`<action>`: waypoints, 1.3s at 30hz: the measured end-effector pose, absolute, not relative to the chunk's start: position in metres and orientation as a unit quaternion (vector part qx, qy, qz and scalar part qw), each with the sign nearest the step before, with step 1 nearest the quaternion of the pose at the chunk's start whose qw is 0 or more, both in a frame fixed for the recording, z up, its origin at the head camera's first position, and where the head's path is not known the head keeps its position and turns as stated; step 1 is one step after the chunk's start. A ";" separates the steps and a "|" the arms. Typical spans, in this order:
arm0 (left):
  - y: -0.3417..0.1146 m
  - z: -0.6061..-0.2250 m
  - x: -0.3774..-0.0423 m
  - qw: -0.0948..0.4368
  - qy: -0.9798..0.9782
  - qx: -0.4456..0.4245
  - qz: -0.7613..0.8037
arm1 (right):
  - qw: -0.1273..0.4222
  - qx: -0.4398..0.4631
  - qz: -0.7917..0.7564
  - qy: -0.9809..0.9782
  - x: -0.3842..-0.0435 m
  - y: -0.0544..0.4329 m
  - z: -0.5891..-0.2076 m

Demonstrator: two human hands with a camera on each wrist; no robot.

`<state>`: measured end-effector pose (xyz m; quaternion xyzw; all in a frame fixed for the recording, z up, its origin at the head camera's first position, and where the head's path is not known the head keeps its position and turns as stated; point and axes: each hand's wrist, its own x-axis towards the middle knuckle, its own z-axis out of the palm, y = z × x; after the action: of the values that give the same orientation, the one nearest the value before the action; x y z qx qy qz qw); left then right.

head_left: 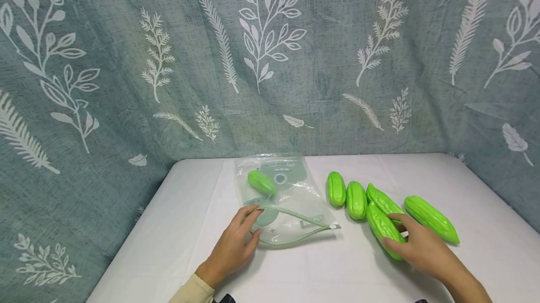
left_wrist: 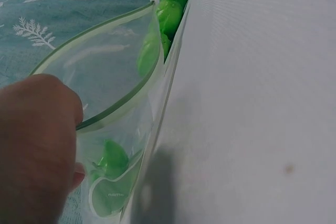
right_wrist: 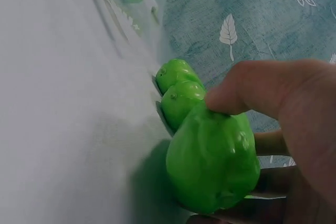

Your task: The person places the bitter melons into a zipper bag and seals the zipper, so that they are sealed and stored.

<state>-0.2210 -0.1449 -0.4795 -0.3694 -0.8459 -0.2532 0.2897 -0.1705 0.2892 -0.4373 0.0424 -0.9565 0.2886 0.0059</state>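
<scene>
My left hand (head_left: pixel 233 243) pinches the left end of a clear zip bag's (head_left: pixel 297 195) mouth. The bag lies flat at the back, but its green-edged mouth gapes toward me. Inside it, near the far left side, is a short green ridged vegetable (head_left: pixel 259 182). On the right, my right hand (head_left: pixel 417 246) grips a bumpy green bitter melon (head_left: pixel 381 223), thumb on the near side and fingers round the far side. In the right wrist view this bitter melon (right_wrist: pixel 210 161) shows end-on, close over the white cloth. Another bitter melon (head_left: pixel 383 199) lies just behind it.
Two short green ridged vegetables stand side by side between bag and bitter melons, a left one (head_left: pixel 336 190) and a right one (head_left: pixel 356 201). A longer green one (head_left: pixel 431 218) lies beyond my right hand. White cloth (head_left: pixel 168 242) covers the table; a patterned curtain (head_left: pixel 329 120) hangs behind.
</scene>
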 end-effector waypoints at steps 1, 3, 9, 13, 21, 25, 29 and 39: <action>-0.145 -0.479 -0.221 0.289 -0.846 -0.369 -0.253 | 0.012 0.044 0.284 -0.958 -0.171 0.289 -0.438; -0.144 -0.479 -0.220 0.289 -0.847 -0.368 -0.254 | 0.023 0.049 0.278 -0.959 -0.171 0.289 -0.439; -0.143 -0.479 -0.220 0.289 -0.847 -0.368 -0.252 | 0.038 0.051 0.279 -0.958 -0.172 0.288 -0.441; -0.144 -0.479 -0.221 0.288 -0.847 -0.369 -0.251 | 0.055 0.046 0.287 -0.955 -0.174 0.284 -0.443; -0.150 -0.475 -0.223 0.295 -0.844 -0.369 -0.253 | 0.098 0.026 0.342 -0.934 -0.180 0.271 -0.447; -0.151 -0.474 -0.221 0.293 -0.847 -0.361 -0.259 | 0.108 0.018 0.370 -0.923 -0.181 0.268 -0.452; -0.152 -0.478 -0.219 0.294 -0.847 -0.360 -0.260 | 0.101 0.007 0.383 -0.918 -0.181 0.265 -0.457; -0.146 -0.477 -0.218 0.286 -0.848 -0.360 -0.263 | 0.136 -0.002 0.409 -0.902 -0.179 0.258 -0.458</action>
<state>-0.2182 -0.1458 -0.4771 -0.3596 -0.8483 -0.2632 0.2860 -0.1786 0.2581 -0.4580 -0.0021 -0.9023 0.4092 0.1358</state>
